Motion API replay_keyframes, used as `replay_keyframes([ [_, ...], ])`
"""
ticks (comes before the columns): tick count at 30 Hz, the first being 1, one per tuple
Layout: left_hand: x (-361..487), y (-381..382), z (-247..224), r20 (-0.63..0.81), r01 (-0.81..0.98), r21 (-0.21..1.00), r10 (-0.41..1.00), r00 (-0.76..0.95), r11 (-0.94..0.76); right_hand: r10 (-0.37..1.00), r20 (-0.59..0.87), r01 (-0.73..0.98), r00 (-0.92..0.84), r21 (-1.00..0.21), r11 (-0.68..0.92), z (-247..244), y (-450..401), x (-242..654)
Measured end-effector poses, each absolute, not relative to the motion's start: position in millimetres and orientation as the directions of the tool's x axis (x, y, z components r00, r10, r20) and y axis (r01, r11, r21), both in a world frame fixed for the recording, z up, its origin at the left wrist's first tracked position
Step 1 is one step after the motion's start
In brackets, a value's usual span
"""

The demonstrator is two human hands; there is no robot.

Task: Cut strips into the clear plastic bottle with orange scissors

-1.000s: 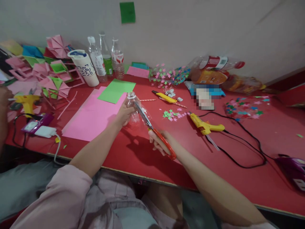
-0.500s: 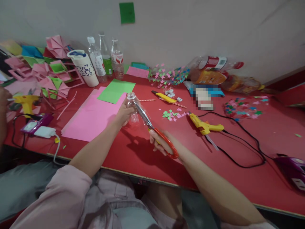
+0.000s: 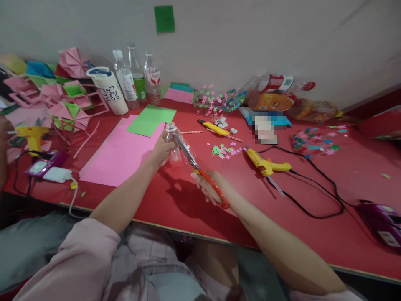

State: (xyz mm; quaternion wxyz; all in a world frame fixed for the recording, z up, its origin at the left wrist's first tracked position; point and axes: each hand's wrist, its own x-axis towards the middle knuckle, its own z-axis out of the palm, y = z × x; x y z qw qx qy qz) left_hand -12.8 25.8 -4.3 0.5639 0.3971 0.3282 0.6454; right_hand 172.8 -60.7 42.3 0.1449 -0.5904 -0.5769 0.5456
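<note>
My left hand (image 3: 163,148) is wrapped round a clear plastic bottle piece (image 3: 176,154), its neck pointing up just above the red table. In my right hand (image 3: 208,186) is a pair of scissors (image 3: 210,180) with red and yellow handles. The metal blades reach up and left across the clear plastic, close to the neck. Whether the blades bite into the plastic, I cannot tell. Under my left forearm lie pink paper sheets (image 3: 109,154), with a green sheet (image 3: 152,120) on top.
A yellow glue gun (image 3: 267,164) with a black cord lies right, near small paper stars (image 3: 224,149) and a yellow cutter (image 3: 216,128). Bottles (image 3: 152,85) and a white tumbler (image 3: 109,94) stand behind. Another person's arm (image 3: 3,154) shows at far left, beside a second glue gun (image 3: 33,136).
The scissor handles have swung slightly left and their loops look closer together. My left hand still holds the bottle piece. The whole view has shifted a little.
</note>
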Motion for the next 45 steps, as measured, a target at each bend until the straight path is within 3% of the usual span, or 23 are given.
replay_keyframes([
  [8, -13.3, 26.5, -5.2, 0.137, -0.470, 0.871, 0.990, -0.039, -0.139, 0.827, -0.389, 0.401, -0.406, -0.889, -0.221, 30.9, -53.5, 178.7],
  [14, -13.4, 28.1, -8.3, 0.111, -0.473, 0.873, 0.993, -0.040, -0.117, 0.816, -0.412, 0.412, -0.406, -0.879, -0.239, 30.5, -51.3, 182.6],
  [20, -38.5, 41.6, -0.7, 0.115, -0.563, 0.796, 0.969, -0.220, -0.222, 0.836, -0.340, 0.445, -0.432, -0.886, -0.131, 27.2, -47.1, 189.6],
  [24, -51.9, 47.4, 5.6, 0.034, -0.611, 0.759, 0.951, -0.309, -0.225, 0.824, -0.396, 0.516, -0.405, -0.843, -0.151, 29.2, -42.2, 192.8],
  [31, -55.2, 48.7, 2.6, 0.039, -0.629, 0.748, 0.960, -0.277, -0.212, 0.835, -0.395, 0.549, -0.384, -0.824, -0.138, 44.3, -46.2, 198.6],
  [38, -44.0, 38.3, 19.1, -0.088, -0.725, 0.674, 0.958, -0.273, -0.145, 0.832, -0.396, 0.526, -0.390, -0.837, -0.152, 45.5, -48.4, 198.3],
  [45, -41.1, 33.2, 19.6, -0.020, -0.667, 0.733, 0.976, -0.217, -0.134, 0.810, -0.425, 0.529, -0.404, -0.831, -0.172, 37.5, -43.7, 199.4],
])
